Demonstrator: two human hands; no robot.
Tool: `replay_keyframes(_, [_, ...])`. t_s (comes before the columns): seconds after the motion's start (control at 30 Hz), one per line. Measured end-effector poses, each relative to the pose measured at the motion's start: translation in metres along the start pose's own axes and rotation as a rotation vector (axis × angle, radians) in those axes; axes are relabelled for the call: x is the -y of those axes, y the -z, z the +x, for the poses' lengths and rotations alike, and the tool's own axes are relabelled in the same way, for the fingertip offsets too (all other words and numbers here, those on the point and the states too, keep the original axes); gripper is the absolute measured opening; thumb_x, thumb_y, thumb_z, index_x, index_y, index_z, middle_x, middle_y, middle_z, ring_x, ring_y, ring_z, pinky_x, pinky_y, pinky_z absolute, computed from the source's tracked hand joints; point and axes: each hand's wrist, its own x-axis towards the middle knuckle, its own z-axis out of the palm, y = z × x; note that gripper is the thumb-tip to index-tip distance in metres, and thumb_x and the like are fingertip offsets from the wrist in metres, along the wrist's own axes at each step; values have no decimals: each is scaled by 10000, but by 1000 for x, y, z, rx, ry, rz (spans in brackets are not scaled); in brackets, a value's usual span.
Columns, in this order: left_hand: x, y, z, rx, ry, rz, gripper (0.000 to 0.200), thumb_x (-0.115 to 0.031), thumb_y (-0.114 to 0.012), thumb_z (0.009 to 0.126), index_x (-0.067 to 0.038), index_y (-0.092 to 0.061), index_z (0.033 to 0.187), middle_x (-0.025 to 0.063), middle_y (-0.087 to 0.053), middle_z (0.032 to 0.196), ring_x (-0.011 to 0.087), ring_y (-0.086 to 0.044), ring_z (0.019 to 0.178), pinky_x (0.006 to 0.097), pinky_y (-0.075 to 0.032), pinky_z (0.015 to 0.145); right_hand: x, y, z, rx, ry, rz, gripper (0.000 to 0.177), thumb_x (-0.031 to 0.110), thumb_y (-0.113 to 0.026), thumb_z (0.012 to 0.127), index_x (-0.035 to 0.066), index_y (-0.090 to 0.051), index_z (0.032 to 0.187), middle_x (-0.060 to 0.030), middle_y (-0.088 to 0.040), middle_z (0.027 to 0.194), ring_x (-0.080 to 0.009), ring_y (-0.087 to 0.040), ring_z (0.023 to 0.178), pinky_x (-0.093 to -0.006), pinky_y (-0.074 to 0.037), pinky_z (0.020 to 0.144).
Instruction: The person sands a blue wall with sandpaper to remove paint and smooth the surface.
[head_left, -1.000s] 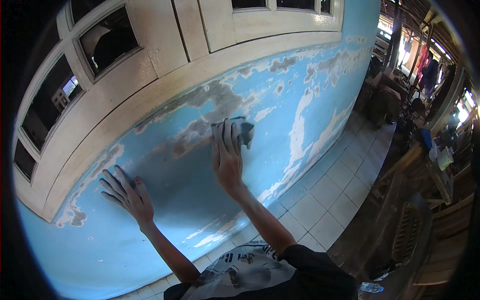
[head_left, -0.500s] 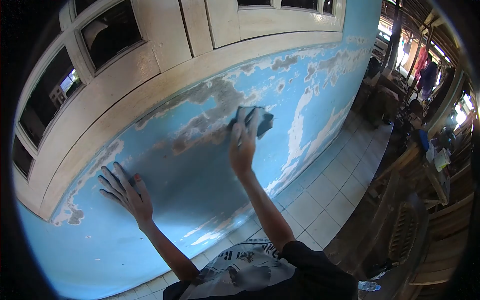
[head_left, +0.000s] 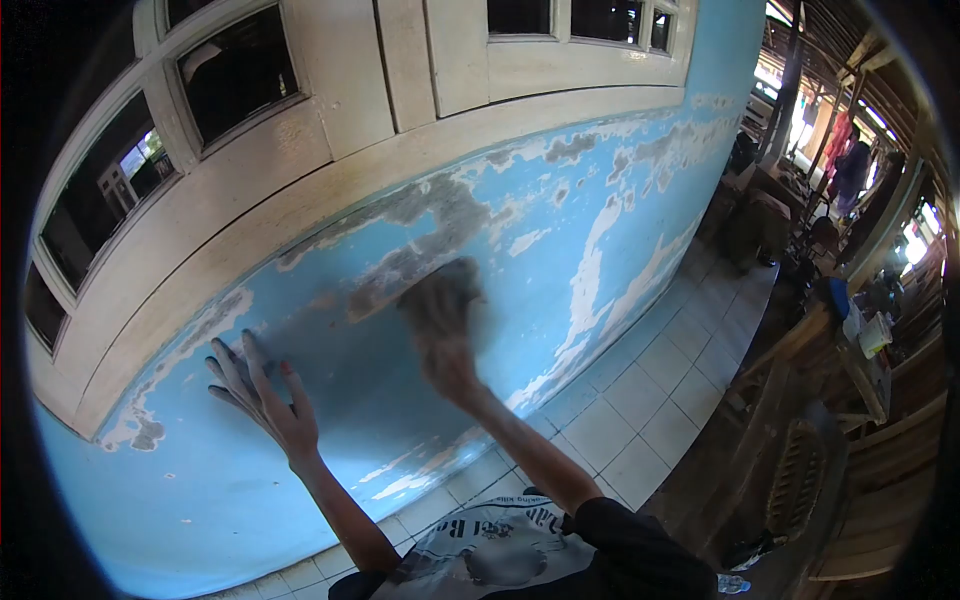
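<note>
In the head view, a blue wall [head_left: 545, 320] with peeled, patchy grey and white areas stands before me. My left hand [head_left: 268, 398] rests on it with fingers spread, whitish dust on the fingers. My right hand [head_left: 443, 345], smeared by motion, presses a dark sheet of sandpaper [head_left: 458, 276] to the wall just below a bare grey patch [head_left: 450, 215]. The sandpaper's outline is blurred, and my fingers lie over part of it.
Above the patched area runs a cream wooden window frame [head_left: 360, 140] with dark glass panes. Pale floor tiles [head_left: 625, 430] follow the wall's foot. To the right are a wooden bench [head_left: 850, 365], a plastic bottle [head_left: 733, 583] and cluttered items.
My right hand has swept left and downward across the wall with the sandpaper. My left hand stays on almost the same spot, and the view has shifted slightly.
</note>
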Motion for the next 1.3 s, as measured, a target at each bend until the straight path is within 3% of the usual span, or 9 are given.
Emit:
replay_keyframes(0.03, [-7, 0, -5, 2, -2, -9, 493, -223, -489, 952, -111, -420, 1427, 178, -273, 1535, 394, -189, 1434, 599, -47, 1134, 9, 2, -7, 112, 71, 10, 449, 228, -407, 994, 87, -435, 1419, -160, -282, 1537, -366, -188, 1442, -570, -66, 1151])
replay_keyframes(0.17, [-48, 0, -35, 187, 20, -636, 344, -73, -512, 890, -34, -578, 1226, 186, -553, 1292, 369, -512, 1196, 483, -362, 1030, 17, 5, -13, 154, 68, 31, 514, 291, -499, 942, 119, -433, 1422, -164, -289, 1533, -378, -187, 1440, -611, -75, 1135])
replay_keyframes(0.3, [-115, 4, -39, 589, 122, -888, 339, -49, -518, 857, 1, -569, 1188, 199, -580, 1190, 355, -561, 1105, 420, -459, 913, 13, 20, -7, 219, 78, 86, 633, 324, -614, 853, 163, -423, 1434, -149, -282, 1535, -355, -216, 1434, -552, -175, 1147])
replay_keyframes(0.57, [-154, -35, -40, 465, 133, -820, 476, -113, -504, 896, 52, -434, 1336, 250, -453, 1330, 420, -447, 1226, 484, -370, 1019, -26, 26, -24, 395, 90, 255, 640, 320, -630, 825, 85, -427, 1384, -173, -361, 1477, -352, -312, 1387, -536, -278, 1112])
replay_keyframes(0.63, [-162, -39, -41, 448, 134, -745, 492, -137, -498, 908, 61, -419, 1352, 259, -430, 1352, 434, -409, 1265, 499, -341, 1044, -30, 30, -21, 415, 114, 216, 553, 286, -598, 852, 27, -479, 1326, -175, -433, 1410, -349, -367, 1344, -470, -272, 1140])
replay_keyframes(0.87, [-209, -55, -48, 435, 290, -424, 514, -228, -491, 950, -22, -402, 1413, 275, -222, 1479, 466, -211, 1383, 542, -240, 1102, -67, 56, -27, 538, 95, 424, 491, 245, -590, 857, 21, -514, 1288, -173, -455, 1391, -330, -356, 1359, -429, -268, 1151])
replay_keyframes(1.03, [-225, -96, -65, 314, 360, -258, 530, -274, -521, 967, -80, -389, 1441, 285, -53, 1525, 479, -103, 1414, 563, -236, 1091, -126, 124, -24, 657, 457, 187, 548, 146, -611, 825, 26, -481, 1344, -160, -416, 1444, -316, -318, 1392, -458, -235, 1166])
replay_keyframes(1.1, [-224, -113, -74, 173, 326, -26, 552, -285, -501, 982, -57, -348, 1461, 282, -72, 1542, 435, -101, 1430, 494, -258, 1102, -167, 159, -4, 623, 398, 149, 600, 124, -620, 809, 17, -447, 1374, -153, -386, 1475, -306, -306, 1402, -469, -224, 1167])
replay_keyframes(1.3, [-221, -139, -68, 22, 416, -23, 596, -330, -492, 989, -51, -305, 1481, 271, -3, 1562, 423, -68, 1441, 488, -181, 1135, -266, 237, 73, 447, 429, -118, 577, 138, -614, 844, 26, -435, 1382, -111, -380, 1490, -247, -290, 1417, -492, -228, 1163])
